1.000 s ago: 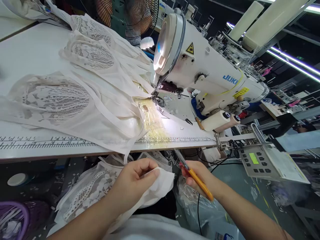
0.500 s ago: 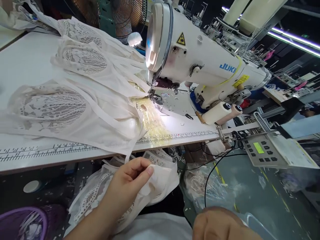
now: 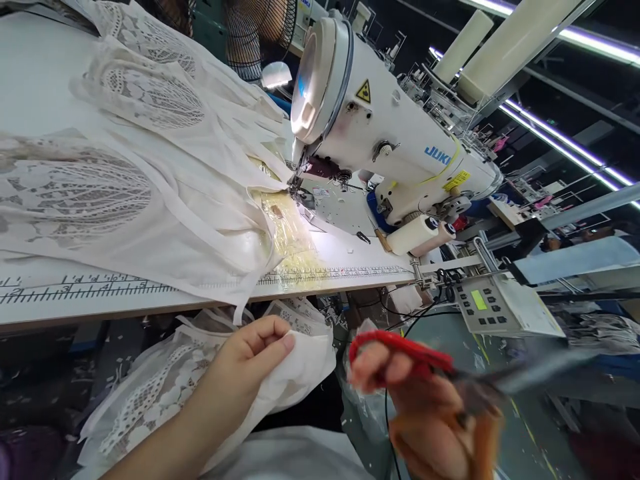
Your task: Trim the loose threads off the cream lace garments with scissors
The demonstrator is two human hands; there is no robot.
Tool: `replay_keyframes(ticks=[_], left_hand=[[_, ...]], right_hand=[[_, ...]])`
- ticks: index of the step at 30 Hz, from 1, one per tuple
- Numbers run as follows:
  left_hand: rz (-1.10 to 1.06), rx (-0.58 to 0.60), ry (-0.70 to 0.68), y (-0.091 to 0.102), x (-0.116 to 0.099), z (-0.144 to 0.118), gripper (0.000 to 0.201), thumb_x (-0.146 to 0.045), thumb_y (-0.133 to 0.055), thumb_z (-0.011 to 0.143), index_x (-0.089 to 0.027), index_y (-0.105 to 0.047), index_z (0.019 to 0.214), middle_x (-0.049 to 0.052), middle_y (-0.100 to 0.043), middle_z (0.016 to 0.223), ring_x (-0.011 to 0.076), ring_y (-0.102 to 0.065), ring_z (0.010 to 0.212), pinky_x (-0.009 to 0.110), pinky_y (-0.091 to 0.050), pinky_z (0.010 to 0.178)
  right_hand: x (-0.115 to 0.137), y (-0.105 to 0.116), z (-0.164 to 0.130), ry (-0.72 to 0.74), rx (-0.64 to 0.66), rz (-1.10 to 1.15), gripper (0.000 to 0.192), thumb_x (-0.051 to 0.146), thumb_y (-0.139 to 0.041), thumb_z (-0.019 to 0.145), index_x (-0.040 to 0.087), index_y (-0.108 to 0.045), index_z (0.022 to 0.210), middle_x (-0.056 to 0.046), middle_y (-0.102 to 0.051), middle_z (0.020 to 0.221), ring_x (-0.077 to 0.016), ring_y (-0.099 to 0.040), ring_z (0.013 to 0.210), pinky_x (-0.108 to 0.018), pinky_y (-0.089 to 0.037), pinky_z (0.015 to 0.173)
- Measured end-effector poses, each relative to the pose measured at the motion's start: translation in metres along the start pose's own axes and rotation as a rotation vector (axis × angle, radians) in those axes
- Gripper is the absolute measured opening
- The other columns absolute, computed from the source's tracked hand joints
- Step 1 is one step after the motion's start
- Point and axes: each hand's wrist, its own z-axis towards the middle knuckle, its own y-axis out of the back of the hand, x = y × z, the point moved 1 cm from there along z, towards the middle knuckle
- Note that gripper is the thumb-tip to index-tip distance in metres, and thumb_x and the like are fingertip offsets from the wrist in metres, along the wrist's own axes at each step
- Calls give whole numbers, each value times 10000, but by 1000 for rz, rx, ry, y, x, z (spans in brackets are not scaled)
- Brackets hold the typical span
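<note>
My left hand [image 3: 245, 367] pinches the edge of a white lace bra [image 3: 307, 357] between thumb and curled fingers, just below the table's front edge. The rest of that bra hangs down over my lap, lace panels showing to the left of my wrist. On the right, my right hand [image 3: 430, 413] grips a pair of scissors [image 3: 400, 343] with a red handle loop and an orange one. Motion smears the scissors, their blades pointing right, away from the cloth; whether the blades are parted I cannot tell.
White lace bras [image 3: 80, 193] lie along the table, straps running to the needle of a sewing machine [image 3: 380, 120]. A ruler strip [image 3: 350, 271] follows the table's front edge. Thread cones [image 3: 413, 235] and a control box [image 3: 485, 303] stand right. A fan [image 3: 260, 33] is behind.
My right hand, low at the bottom edge before, has risen, and red-and-orange scissors now show in it. My left hand keeps its pinch on the bra. The view has shifted slightly.
</note>
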Motion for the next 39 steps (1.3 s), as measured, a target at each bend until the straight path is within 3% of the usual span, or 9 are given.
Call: replay_keyframes(ticks=[5,18,22,25,28,31,34,37,39], left_hand=[[123,37,-63,-4,4,3,270,-392,-679,683,-163,-553,611,-46,-475,495,78,-386,460,187,-293,459],[344,46,-248,-10,7,-1,172,-299,-567,787,-184,-588,660,-13,-564,569,121,-502,538,216,-404,529],[628,-107,-625,-3,17,2,245,-274,-611,787,-227,-605,1027,47,-675,976,189,-627,813,254,-498,713],[1044,-146,-1039,10,27,-1,574,-246,-603,812,-219,-374,1338,105,-547,1270,247,-540,1125,334,-443,949],[1406,-125,-1180,37,38,-11,654,-240,-550,840,-134,-235,1403,173,-474,1311,281,-460,1214,370,-439,971],[1569,-169,-1086,78,46,-30,585,-263,-545,828,-123,-319,1348,181,-499,1258,309,-519,1142,397,-491,907],[1557,-437,-805,116,53,-55,478,-379,-512,828,-127,-456,1230,191,-526,1229,365,-525,1130,493,-477,925],[1189,-770,-362,137,61,-79,494,-501,-426,840,-162,-504,1191,167,-565,1223,377,-502,1173,534,-411,1002],[858,-790,-135,142,68,-89,498,-573,-465,802,-210,-535,1135,109,-627,1164,345,-545,1135,487,-443,990]], right_hand=[[-13,-2,16,-39,-51,362,166,323,-629,814,254,-489,869,-49,-639,966,-234,-603,837,-377,-491,744],[-8,-21,28,-44,-23,228,138,251,-644,765,218,-522,817,-3,-545,762,-164,-517,669,-293,-432,587],[-9,-17,37,-54,-126,255,131,252,-589,781,219,-473,728,8,-527,693,-154,-514,622,-298,-440,570],[-16,-10,44,-84,-254,278,121,269,-582,788,223,-472,768,-4,-577,743,-169,-573,683,-307,-468,606],[-30,-7,46,-149,-186,112,165,327,-594,773,214,-491,836,-43,-625,835,-185,-596,721,-315,-482,622],[-48,-11,42,-190,-16,-37,168,345,-561,783,199,-493,830,-63,-627,833,-199,-599,720,-314,-483,606],[-66,-28,40,-154,198,-163,106,294,-528,818,192,-506,806,-61,-626,807,-205,-600,735,-304,-472,620],[-73,-55,45,-67,345,-159,79,214,-578,776,188,-536,836,-73,-637,877,-222,-598,829,-308,-461,698],[-70,-74,51,1,430,-154,103,149,-600,729,188,-542,805,-69,-633,857,-224,-589,830,-308,-444,719]])
